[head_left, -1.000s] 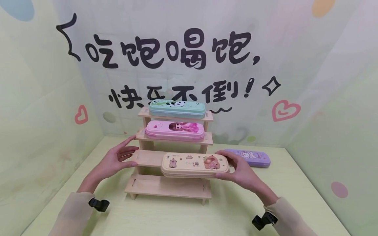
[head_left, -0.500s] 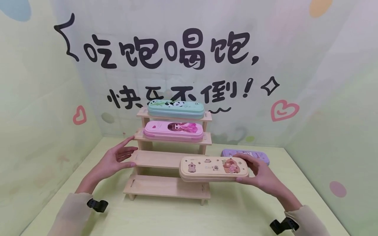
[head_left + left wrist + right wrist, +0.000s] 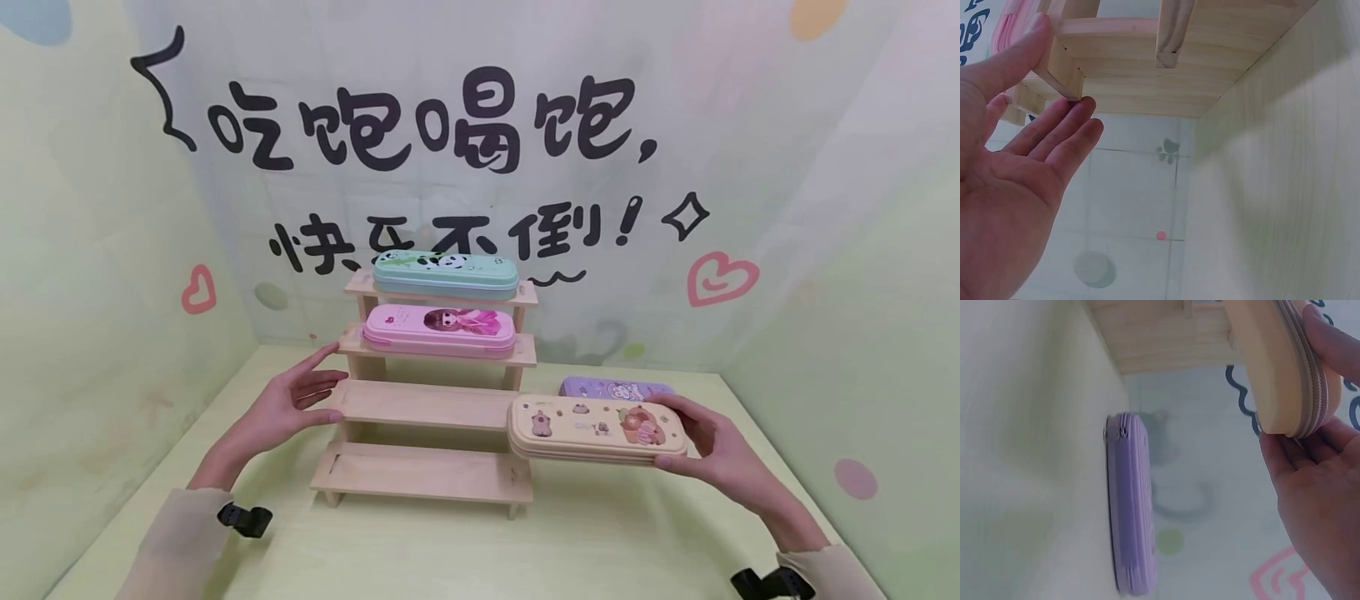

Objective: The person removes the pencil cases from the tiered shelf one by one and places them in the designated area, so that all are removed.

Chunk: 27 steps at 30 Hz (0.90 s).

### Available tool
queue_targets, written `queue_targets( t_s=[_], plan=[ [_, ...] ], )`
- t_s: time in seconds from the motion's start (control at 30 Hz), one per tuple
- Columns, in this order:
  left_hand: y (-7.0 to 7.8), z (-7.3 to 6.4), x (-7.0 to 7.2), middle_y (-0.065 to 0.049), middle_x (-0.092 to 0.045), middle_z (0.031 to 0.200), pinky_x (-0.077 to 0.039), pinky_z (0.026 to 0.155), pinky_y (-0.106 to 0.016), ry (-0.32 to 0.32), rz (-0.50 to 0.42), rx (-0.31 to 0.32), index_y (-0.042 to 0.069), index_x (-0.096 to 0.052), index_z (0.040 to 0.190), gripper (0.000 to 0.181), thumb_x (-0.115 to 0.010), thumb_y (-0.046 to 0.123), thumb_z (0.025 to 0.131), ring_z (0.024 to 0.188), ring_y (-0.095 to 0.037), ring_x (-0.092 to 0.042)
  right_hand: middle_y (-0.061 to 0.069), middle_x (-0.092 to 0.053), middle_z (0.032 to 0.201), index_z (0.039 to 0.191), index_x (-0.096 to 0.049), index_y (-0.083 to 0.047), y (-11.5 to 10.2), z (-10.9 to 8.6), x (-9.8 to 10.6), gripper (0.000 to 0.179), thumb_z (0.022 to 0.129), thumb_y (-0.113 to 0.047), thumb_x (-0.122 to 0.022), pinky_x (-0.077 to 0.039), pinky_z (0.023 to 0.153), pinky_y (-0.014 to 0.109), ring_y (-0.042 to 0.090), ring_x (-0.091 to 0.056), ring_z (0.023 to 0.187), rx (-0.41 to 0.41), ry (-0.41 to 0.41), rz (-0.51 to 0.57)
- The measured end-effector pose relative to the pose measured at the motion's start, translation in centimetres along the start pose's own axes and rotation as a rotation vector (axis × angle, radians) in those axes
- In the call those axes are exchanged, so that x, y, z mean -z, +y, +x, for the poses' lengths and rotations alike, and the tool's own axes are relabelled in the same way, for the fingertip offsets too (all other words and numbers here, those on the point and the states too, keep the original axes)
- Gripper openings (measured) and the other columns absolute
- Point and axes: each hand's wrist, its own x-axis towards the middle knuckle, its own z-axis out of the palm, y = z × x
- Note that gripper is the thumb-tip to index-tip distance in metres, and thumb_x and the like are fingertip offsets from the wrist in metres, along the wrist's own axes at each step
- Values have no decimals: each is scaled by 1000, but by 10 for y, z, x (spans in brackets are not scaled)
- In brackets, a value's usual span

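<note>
My right hand [image 3: 722, 446] grips the right end of a cream zippered pencil case [image 3: 558, 435] with printed pictures, thumb in front and fingers behind. The case is held up off the table, right of a four-step wooden display stand [image 3: 420, 473]. In the right wrist view its zipper [image 3: 1310, 369] runs around the side. My left hand [image 3: 281, 412] is at the stand's left side, fingers fairly straight. The left wrist view has its thumb and fingertips [image 3: 1088, 103] against the wooden edge. A pink pencil case [image 3: 442, 331] and a green panda pencil case [image 3: 446, 277] lie on the upper two steps.
A purple pencil case [image 3: 611, 388] lies on the table behind the cream one, partly hidden by it. The pale table [image 3: 420, 554] meets a printed backdrop [image 3: 480, 50] at the back, with side walls left and right.
My right hand has carried the cream pencil case rightward, from in front of the stand's lower steps to beyond its right edge. The left hand stays at the stand's side.
</note>
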Motion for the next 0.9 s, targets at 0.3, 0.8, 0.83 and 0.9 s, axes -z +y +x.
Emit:
queue_targets(
  t_s=[0.3, 0.8, 0.83, 0.9],
  plan=[
    [0, 0, 0, -26, -56, 148, -45, 110, -54, 1, -5, -9, 30, -29, 169, 104, -90, 15, 86, 137, -47, -54, -1, -60, 141, 148, -48, 9, 17, -28, 28, 67, 87, 21, -72, -51, 96, 13, 5, -59, 124, -44, 26, -29],
    [1, -1, 0, -26, -55, 150, -45, 110, -53, 2, 5, 6, 31, -28, 169, 103, -89, 15, 87, 138, -47, -53, 2, -66, 126, 145, -51, 7, 48, -39, 57, 63, 89, 6, -80, -53, 85, 14, 5, -64, 107, -178, 5, -192],
    [1, -1, 0, -26, -54, 150, -44, 110, -54, 0, 5, 8, 31, -28, 169, 103, -89, 16, 87, 138, -47, -53, 4, -66, 126, 145, -51, 8, 50, -39, 58, 63, 89, 5, -80, -53, 84, 15, 5, -64, 106, -187, 3, -193],
    [1, -1, 0, -25, -55, 150, -45, 110, -53, 1, 11, 12, 32, -28, 168, 103, -89, 16, 87, 138, -46, -53, 6, -66, 126, 145, -50, 8, 55, -39, 60, 63, 90, 3, -80, -54, 83, 16, 5, -64, 105, -211, 0, -190]
  ],
)
